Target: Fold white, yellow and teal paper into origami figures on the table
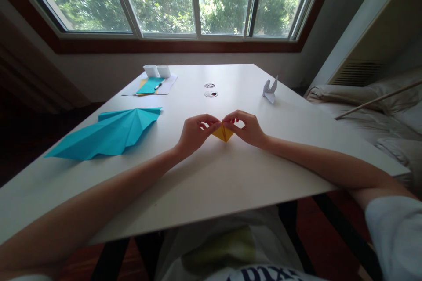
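Observation:
A small yellow folded paper (223,133) lies on the white table (214,175) at its middle, shaped like a pointed triangle. My left hand (195,132) pinches its upper left edge between thumb and fingers. My right hand (247,128) pinches the upper right edge, fingertips almost meeting those of the left. Both forearms rest low over the table.
A large pleated turquoise paper shape (108,134) lies to the left. At the back left are paper sheets with a pen (152,85) and two small white boxes (157,70). A white paper figure (270,89) stands at the back right. A bed (372,114) flanks the right.

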The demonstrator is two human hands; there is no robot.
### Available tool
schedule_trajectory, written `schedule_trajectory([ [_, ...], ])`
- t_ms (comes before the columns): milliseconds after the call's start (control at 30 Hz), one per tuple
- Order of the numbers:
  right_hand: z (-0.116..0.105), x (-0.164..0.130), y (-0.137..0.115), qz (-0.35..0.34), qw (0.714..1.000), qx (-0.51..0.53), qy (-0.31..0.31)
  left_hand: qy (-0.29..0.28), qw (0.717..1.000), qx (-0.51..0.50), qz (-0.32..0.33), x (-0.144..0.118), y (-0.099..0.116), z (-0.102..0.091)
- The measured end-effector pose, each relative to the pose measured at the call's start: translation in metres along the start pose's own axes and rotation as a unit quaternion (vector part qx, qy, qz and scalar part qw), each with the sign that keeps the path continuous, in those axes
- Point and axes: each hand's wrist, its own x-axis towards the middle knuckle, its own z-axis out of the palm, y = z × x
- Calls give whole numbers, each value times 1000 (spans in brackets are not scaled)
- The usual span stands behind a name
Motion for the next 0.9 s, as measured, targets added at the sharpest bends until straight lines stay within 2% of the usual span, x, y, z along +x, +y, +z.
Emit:
schedule_trajectory([
  [700, -4, 0, 12, 19, 998, -58, -19, -17, 998, 51, -24, 0, -7, -8],
  [900, -7, -1, 13, -28, 995, -91, -38, -11, 994, 95, -57, 0, -9, -8],
])
